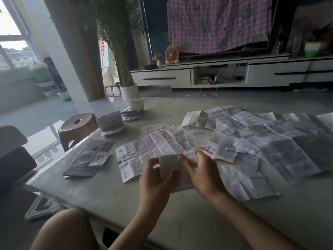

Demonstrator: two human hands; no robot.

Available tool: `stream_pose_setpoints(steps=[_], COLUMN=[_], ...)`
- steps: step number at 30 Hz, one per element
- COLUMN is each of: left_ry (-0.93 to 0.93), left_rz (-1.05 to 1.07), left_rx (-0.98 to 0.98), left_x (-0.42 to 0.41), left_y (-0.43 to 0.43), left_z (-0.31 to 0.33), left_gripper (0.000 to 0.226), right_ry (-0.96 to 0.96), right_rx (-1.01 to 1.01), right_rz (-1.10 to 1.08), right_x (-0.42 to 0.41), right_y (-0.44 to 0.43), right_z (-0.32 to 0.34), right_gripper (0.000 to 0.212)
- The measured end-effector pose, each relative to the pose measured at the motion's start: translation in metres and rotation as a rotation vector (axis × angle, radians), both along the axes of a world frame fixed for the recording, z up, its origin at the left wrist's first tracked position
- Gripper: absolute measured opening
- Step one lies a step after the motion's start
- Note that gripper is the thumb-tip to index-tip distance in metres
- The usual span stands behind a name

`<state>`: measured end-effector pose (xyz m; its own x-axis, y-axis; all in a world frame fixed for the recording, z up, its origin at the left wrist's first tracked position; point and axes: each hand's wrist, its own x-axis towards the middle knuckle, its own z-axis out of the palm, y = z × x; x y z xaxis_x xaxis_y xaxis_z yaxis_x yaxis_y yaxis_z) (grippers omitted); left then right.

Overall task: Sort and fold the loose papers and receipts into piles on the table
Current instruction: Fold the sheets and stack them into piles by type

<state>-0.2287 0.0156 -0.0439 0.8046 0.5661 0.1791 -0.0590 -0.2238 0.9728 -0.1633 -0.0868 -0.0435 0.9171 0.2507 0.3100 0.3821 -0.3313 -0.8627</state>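
A small folded white paper (168,164) is held above the table (111,193) between both hands. My left hand (155,179) grips its left edge with thumb and curled fingers. My right hand (200,172) touches its right side, fingers spread and blurred by motion. Under them lies an unfolded printed sheet (144,152). A wide spread of loose creased papers and receipts (261,141) covers the table's right half. Folded piles sit to the left: a dark booklet pile (88,159) with a crumpled receipt on top, a grey stack (110,123) and a further stack (131,114).
A pink plastic stool (77,127) stands beside the table's left edge. A white tissue box (137,103) sits at the far table edge. A potted palm (128,91) and a TV cabinet (216,74) stand beyond. My knee (64,231) is at the lower left.
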Motion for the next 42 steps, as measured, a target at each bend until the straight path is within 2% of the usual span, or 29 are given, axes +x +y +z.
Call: stream_pose_setpoints(steps=[2, 3, 4, 5, 7, 9, 11, 14, 16, 18, 20, 22, 23, 25, 28, 30, 32, 36, 38, 40, 42], left_ry=[0.154, 0.143, 0.092, 0.077, 0.145, 0.267, 0.345, 0.429, 0.519, 0.516, 0.516, 0.535, 0.537, 0.526, 0.509, 0.425, 0.464, 0.648, 0.724, 0.751, 0.717], left_rz=[0.131, 0.158, 0.122, 0.063, -0.028, -0.074, -0.103, -0.134, -0.205, -0.207, -0.208, -0.229, -0.243, -0.235, -0.236, -0.233, -0.33, -0.373, -0.426, -0.486, -0.512], left_rx=[0.545, 0.833, 1.019, 1.098, 1.156, 1.181, 1.21, 1.163, 1.094, 1.111, 1.115, 1.103, 1.095, 1.08, 1.089, 1.096, 0.969, 0.775, 0.786, 0.846, 0.797], left_x=[-0.007, -0.011, -0.013, -0.017, -0.021, -0.023, -0.027, -0.032, -0.035, -0.034, -0.037, -0.037, -0.037, -0.037, -0.033, -0.033, -0.026, 0.005, 0.018, 0.025, 0.02], left_y=[0.008, 0.01, 0.012, 0.011, 0.011, 0.014, 0.015, 0.013, 0.01, 0.01, 0.01, 0.011, 0.01, 0.012, 0.014, 0.017, 0.027, 0.044, 0.045, 0.041, 0.05], left_z=[-0.013, -0.019, -0.023, -0.029, -0.037, -0.04, -0.044, -0.046, -0.04, -0.043, -0.042, -0.04, -0.039, -0.033, -0.029, -0.016, -0.008, 0.002, 0.007, 0.017, 0.025], left_gripper=[0.057, 0.054, 0.043, 0.032, 0.034, 0.039, 0.043, 0.051, 0.069, 0.08, 0.073, 0.054, 0.049, 0.056, 0.075, 0.065, 0.049, 0.054, 0.048, 0.032, 0.028], right_ry=[0.024, -0.06, -0.124, -0.224, -0.372, -0.309, -0.248, -0.286, -0.248, -0.344, -0.488, -0.607, -0.617, -0.53, -0.482, -0.42, -0.403, -0.348, -0.308, -0.284, -0.265], right_rx=[-0.182, -0.364, -0.526, -0.632, -0.757, -0.822, -0.813, -0.867, -0.896, -0.893, -0.786, -0.734, -0.71, -0.753, -0.837, -0.802, -0.774, -0.663, -0.566, -0.465, -0.361], right_rz=[0.068, 0.07, 0.035, -0.021, -0.102, -0.13, -0.102, -0.136, -0.136, -0.193, -0.169, 0.001, 0.061, 0.112, 0.096, 0.062, 0.054, 0.117, 0.153, 0.159, 0.138], right_x=[-0.011, -0.017, -0.021, -0.025, -0.029, -0.026, -0.021, -0.013, -0.013, -0.014, -0.013, -0.018, -0.02, -0.023, -0.025, -0.03, -0.031, -0.029, -0.028, -0.025, -0.024], right_y=[0.003, 0.006, 0.009, 0.013, 0.018, 0.017, 0.011, 0.006, 0.007, 0.007, 0.009, 0.012, 0.012, 0.012, 0.009, 0.01, 0.012, 0.012, 0.012, 0.012, 0.015], right_z=[-0.007, -0.011, -0.012, -0.016, -0.016, -0.013, -0.015, -0.018, -0.02, -0.018, -0.026, -0.033, -0.036, -0.037, -0.038, -0.033, -0.029, -0.027, -0.023, -0.019, -0.013], right_gripper=[0.026, 0.031, 0.033, 0.03, 0.027, 0.032, 0.028, 0.025, 0.02, 0.016, 0.024, 0.007, 0.014, 0.036, 0.039, 0.035, 0.032, 0.038, 0.039, 0.032, 0.029])
